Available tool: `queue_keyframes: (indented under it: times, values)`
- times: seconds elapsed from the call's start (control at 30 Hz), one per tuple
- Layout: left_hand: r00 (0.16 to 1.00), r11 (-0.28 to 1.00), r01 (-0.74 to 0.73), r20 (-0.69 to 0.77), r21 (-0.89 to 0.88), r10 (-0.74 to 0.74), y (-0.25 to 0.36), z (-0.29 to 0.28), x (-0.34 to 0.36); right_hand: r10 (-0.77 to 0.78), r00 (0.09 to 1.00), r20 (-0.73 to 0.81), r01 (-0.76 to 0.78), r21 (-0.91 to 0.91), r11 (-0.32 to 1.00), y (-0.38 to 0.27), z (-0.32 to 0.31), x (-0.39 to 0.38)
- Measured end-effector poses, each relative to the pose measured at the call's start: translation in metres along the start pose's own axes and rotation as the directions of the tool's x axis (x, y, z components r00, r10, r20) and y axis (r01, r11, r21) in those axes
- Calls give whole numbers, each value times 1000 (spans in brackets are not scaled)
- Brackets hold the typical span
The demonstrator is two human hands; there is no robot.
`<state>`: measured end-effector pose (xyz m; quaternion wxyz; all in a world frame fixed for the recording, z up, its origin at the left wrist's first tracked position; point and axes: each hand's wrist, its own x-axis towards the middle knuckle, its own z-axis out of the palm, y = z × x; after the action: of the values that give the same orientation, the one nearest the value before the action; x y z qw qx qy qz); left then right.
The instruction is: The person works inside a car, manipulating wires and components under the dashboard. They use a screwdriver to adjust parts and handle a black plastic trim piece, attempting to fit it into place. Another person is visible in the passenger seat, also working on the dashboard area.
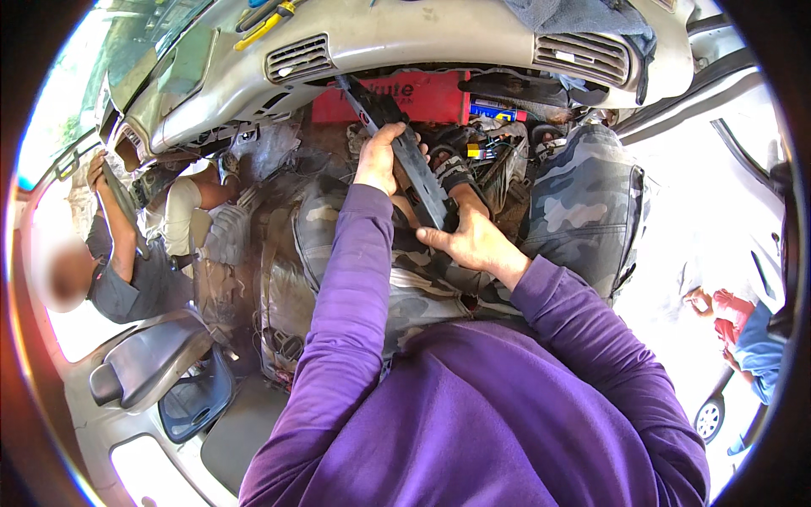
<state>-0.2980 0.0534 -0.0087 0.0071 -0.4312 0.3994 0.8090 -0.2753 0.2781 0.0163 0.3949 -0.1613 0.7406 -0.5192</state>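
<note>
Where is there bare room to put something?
The cream dashboard looks bare between the left vent and right vent, though possibly sloped. Crowded: around the held black part, with a red box, blue container and loose clutter nearby.

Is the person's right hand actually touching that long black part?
Touching. In the head view, the right hand has its thumb against the near end of the long black part, no gap.

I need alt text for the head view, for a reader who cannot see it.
A person in purple holds a long black panel slantwise with left hand and right hand before a car's beige dashboard. Beneath it lie a red box and a blue spray can.
</note>
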Motion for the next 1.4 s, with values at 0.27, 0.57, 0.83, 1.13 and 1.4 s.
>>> queue_keyframes:
  times: [0.27, 0.57, 0.83, 1.13, 1.4]
  values:
    - [1000, 993, -11, 6, -115, 12, -1, 8, -7, 0, 997, -75, -4, -60, 998, -22, 9, 51]
    - [997, 998, -69, 16, -8, 69, 13, 8, -5, 4, 999, -40, -4, -7, 1000, -23, 18, 51]
    - [997, 993, -72, 20, -92, 75, 50, 9, 11, -66, 998, -1, 66, -51, 996, -18, 31, 50]
    - [995, 988, -54, -75, 146, 65, 47, -14, 32, 6, 996, 94, 4, -106, 994, -36, 25, 46]
    - [978, 950, -42, -183, 308, 102, 45, 6, 35, -36, 998, 45, 44, -181, 982, -25, 27, 49]
